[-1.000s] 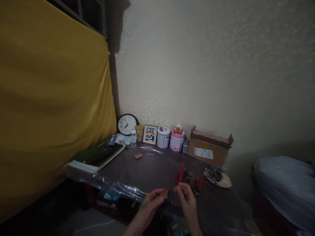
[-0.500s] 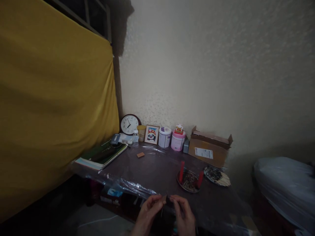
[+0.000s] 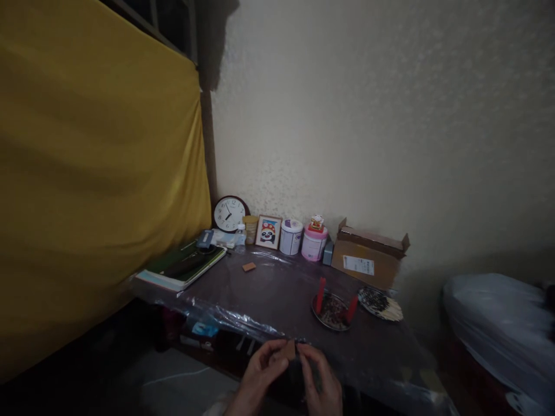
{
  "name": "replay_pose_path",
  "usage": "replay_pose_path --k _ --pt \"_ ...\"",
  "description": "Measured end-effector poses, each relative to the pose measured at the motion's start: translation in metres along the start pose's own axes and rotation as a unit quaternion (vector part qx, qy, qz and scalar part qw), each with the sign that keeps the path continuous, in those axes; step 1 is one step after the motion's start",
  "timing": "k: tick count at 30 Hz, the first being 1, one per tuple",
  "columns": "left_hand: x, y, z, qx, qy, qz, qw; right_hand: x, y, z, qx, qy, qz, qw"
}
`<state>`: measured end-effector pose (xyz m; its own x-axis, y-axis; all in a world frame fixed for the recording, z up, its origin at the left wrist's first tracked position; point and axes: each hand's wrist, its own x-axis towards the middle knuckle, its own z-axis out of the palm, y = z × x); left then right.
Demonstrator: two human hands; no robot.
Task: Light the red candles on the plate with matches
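Note:
Low in the centre of the head view, my left hand [image 3: 262, 372] is closed, with thumb and fingers pinching a small brown matchbox [image 3: 288, 350]. My right hand [image 3: 318, 375] is closed too, its thumb and fingertips pressed together right beside the box's dark edge. What those right fingers hold, if anything, is too small and dark to make out. Both hands are in the air at the table's near edge. Beyond them stands a round metal plate [image 3: 330, 325] with two red candles [image 3: 320, 296] upright on dark bits. A second plate [image 3: 380, 304] bears pale sticks with black ends, like matches.
A flat orange-brown box [image 3: 248, 267] lies on the plastic-covered table [image 3: 269, 294]. Along the wall stand a clock [image 3: 230, 214], a framed panda picture [image 3: 268, 233], two tins [image 3: 291, 237] and a cardboard box [image 3: 364, 260]. Books [image 3: 184, 268] lie at the left, near a yellow curtain [image 3: 99, 190].
My left hand shows more of the matchbox's brown face now. The hands remain close together. The view has shifted slightly, so the table's things sit a little higher.

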<state>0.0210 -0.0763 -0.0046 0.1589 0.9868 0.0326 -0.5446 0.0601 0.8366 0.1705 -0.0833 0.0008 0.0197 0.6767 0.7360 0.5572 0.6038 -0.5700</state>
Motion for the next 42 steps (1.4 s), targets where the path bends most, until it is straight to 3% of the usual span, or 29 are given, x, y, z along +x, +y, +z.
replay_pose_path --k 11,23,42 --pt "-0.002 0.010 0.003 -0.002 -0.013 0.008 1.000 0.008 -0.018 -0.002 0.002 0.002 0.018 1.000" --pt "-0.004 0.018 0.009 0.027 0.025 0.015 0.999 0.012 -0.022 -0.004 0.024 -0.006 0.050 0.998" --pt "0.000 0.026 0.017 -0.017 0.028 0.016 0.999 0.021 -0.018 -0.005 0.014 0.011 0.001 1.000"
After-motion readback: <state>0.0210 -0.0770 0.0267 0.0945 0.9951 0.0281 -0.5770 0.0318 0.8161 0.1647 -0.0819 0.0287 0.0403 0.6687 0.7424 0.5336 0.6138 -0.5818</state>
